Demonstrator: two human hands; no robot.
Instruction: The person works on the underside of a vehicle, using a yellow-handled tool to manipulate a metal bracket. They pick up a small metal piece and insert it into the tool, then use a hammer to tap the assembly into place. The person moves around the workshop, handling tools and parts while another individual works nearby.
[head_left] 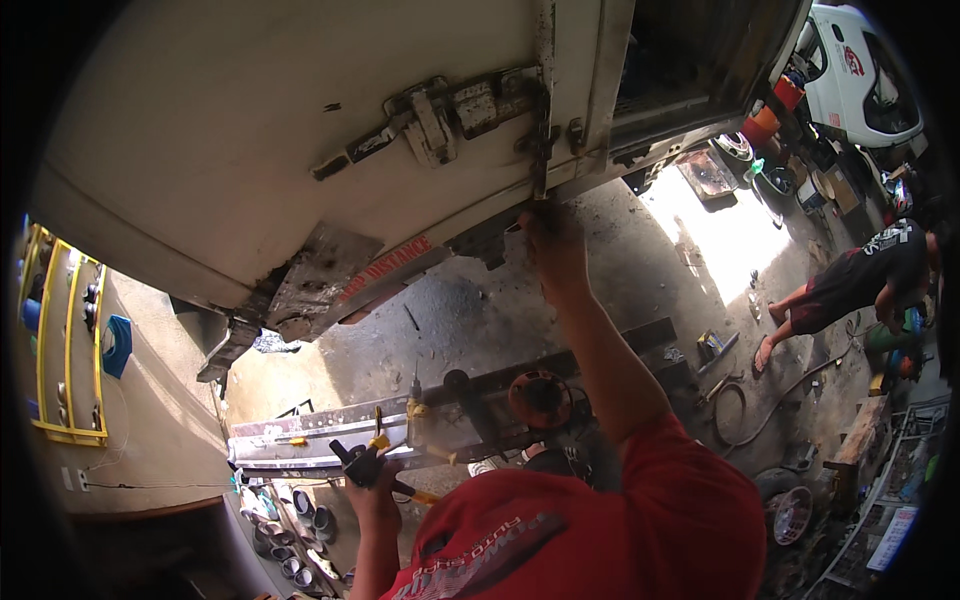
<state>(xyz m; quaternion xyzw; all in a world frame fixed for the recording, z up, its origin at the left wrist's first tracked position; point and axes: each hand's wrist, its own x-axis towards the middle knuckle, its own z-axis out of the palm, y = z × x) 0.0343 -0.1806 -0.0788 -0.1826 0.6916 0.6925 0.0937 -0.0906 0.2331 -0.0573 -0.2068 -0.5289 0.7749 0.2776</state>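
The vertical locking rod [541, 120] runs up the edge of the white truck door [250, 130], its long axis upright in the view, and its lower end sits at the door's bottom edge, directly above and ahead of the person. The right hand [553, 245] is the nearer one: it is raised to that lower end, fingers curled about the rod's foot or the bracket there, though whether they fully close on it cannot be told. The left hand [372, 480] hangs low and well apart from the rod, near the person's red shirt [590, 540], wrapped tight around a black-handled tool with yellow parts [372, 458]. Just beyond it lies a long metal beam [320, 432] on the concrete floor [480, 310]. Beside the rod, a rusty hinge plate [440, 115] is bolted to the door. Another person [860, 280] crouches far off to the right.
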